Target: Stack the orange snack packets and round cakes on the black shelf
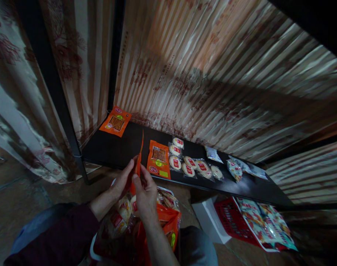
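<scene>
Between my two hands is an orange snack packet (pixel 138 165), turned almost edge-on. My left hand (pixel 123 181) has its fingers along one side of it, and my right hand (pixel 146 195) pinches the other side with the thumb. Below them, a pale-rimmed basket (pixel 93 247) holds more orange packets (pixel 171 225) and round wrapped crackers (pixel 124 210). On the black shelf (pixel 102 149) in front, one orange packet (pixel 158 159) lies flat beside several round white wrapped crackers (pixel 188 169). Another orange packet (pixel 116 122) rests at the shelf's far left corner.
Farther right on the shelf are white packets (pixel 213 154) and a patterned packet (pixel 235 169). Beneath it stand a white box (pixel 213 218) and a red basket (pixel 229 218) filled with bags. Dark posts (pixel 54 85) and a patterned curtain (pixel 185 74) enclose the shelf.
</scene>
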The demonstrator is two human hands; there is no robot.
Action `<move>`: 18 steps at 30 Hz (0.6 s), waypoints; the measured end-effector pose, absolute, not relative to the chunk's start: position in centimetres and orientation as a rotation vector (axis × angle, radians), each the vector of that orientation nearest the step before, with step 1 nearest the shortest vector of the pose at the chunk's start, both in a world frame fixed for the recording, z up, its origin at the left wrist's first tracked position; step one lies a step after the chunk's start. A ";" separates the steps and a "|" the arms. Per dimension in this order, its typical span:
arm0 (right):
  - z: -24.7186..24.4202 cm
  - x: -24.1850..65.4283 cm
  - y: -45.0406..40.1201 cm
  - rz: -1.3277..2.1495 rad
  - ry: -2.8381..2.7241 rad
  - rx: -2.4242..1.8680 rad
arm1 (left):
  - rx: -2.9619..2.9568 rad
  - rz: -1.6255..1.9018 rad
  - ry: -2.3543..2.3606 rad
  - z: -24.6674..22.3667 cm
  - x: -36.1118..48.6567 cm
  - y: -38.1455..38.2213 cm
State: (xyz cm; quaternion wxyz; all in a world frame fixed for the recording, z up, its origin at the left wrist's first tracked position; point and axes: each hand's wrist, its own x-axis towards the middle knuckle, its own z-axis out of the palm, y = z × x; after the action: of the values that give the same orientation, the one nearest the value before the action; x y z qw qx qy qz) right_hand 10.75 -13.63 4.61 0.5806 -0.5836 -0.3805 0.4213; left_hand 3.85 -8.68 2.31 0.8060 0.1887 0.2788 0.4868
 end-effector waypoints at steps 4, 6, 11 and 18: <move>4.0 10.6 -13.7 0.754 -1.118 -1.482 | 0.315 1.011 0.623 2.3 3.6 -8.8; 3.8 10.6 -13.7 0.665 -1.202 -1.534 | 0.310 1.005 0.633 2.5 3.4 -8.8; 3.8 10.7 -13.7 0.599 -1.322 -1.609 | 0.323 0.995 0.750 3.0 3.3 -8.6; 3.8 11.3 -13.9 0.610 -1.372 -1.548 | 0.144 0.863 0.659 3.1 3.0 -8.1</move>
State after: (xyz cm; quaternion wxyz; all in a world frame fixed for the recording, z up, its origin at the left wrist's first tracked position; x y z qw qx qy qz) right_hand 11.33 -13.85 3.84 0.4729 -0.6325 -0.5606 0.2493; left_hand 3.00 -8.14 3.14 0.8537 0.0683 0.3133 0.4103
